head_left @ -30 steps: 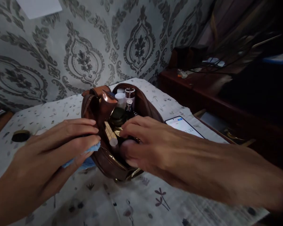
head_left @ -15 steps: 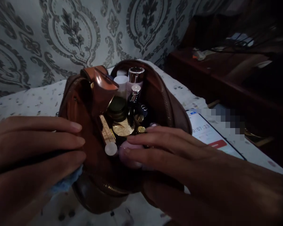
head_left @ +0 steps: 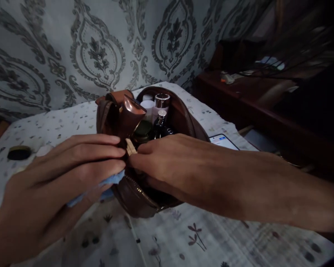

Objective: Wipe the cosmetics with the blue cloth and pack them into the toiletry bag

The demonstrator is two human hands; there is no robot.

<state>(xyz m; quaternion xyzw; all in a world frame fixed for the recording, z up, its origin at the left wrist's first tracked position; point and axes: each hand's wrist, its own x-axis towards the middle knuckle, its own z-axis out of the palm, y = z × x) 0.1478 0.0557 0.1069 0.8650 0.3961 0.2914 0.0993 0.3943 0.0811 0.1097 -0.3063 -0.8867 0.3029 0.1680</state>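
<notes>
Blue cloth [head_left: 114,178] is pinched in our left hand [head_left: 69,167], beside the brown bag [head_left: 135,207] on the patterned sheet [head_left: 217,241]. Our right hand [head_left: 163,157] reaches inside; whether its grip is closed, we cannot tell.

Two hands [head_left: 69,163], one bag [head_left: 136,204], one phone [head_left: 224,142], one lid [head_left: 19,152] and one blue cloth [head_left: 114,178] are in view, and the bag shows one tube [head_left: 131,113], one jar [head_left: 143,128], two silver caps [head_left: 161,99] and two white caps [head_left: 147,105] (the rear white one is mostly hidden, so the count covers only what shows).
</notes>
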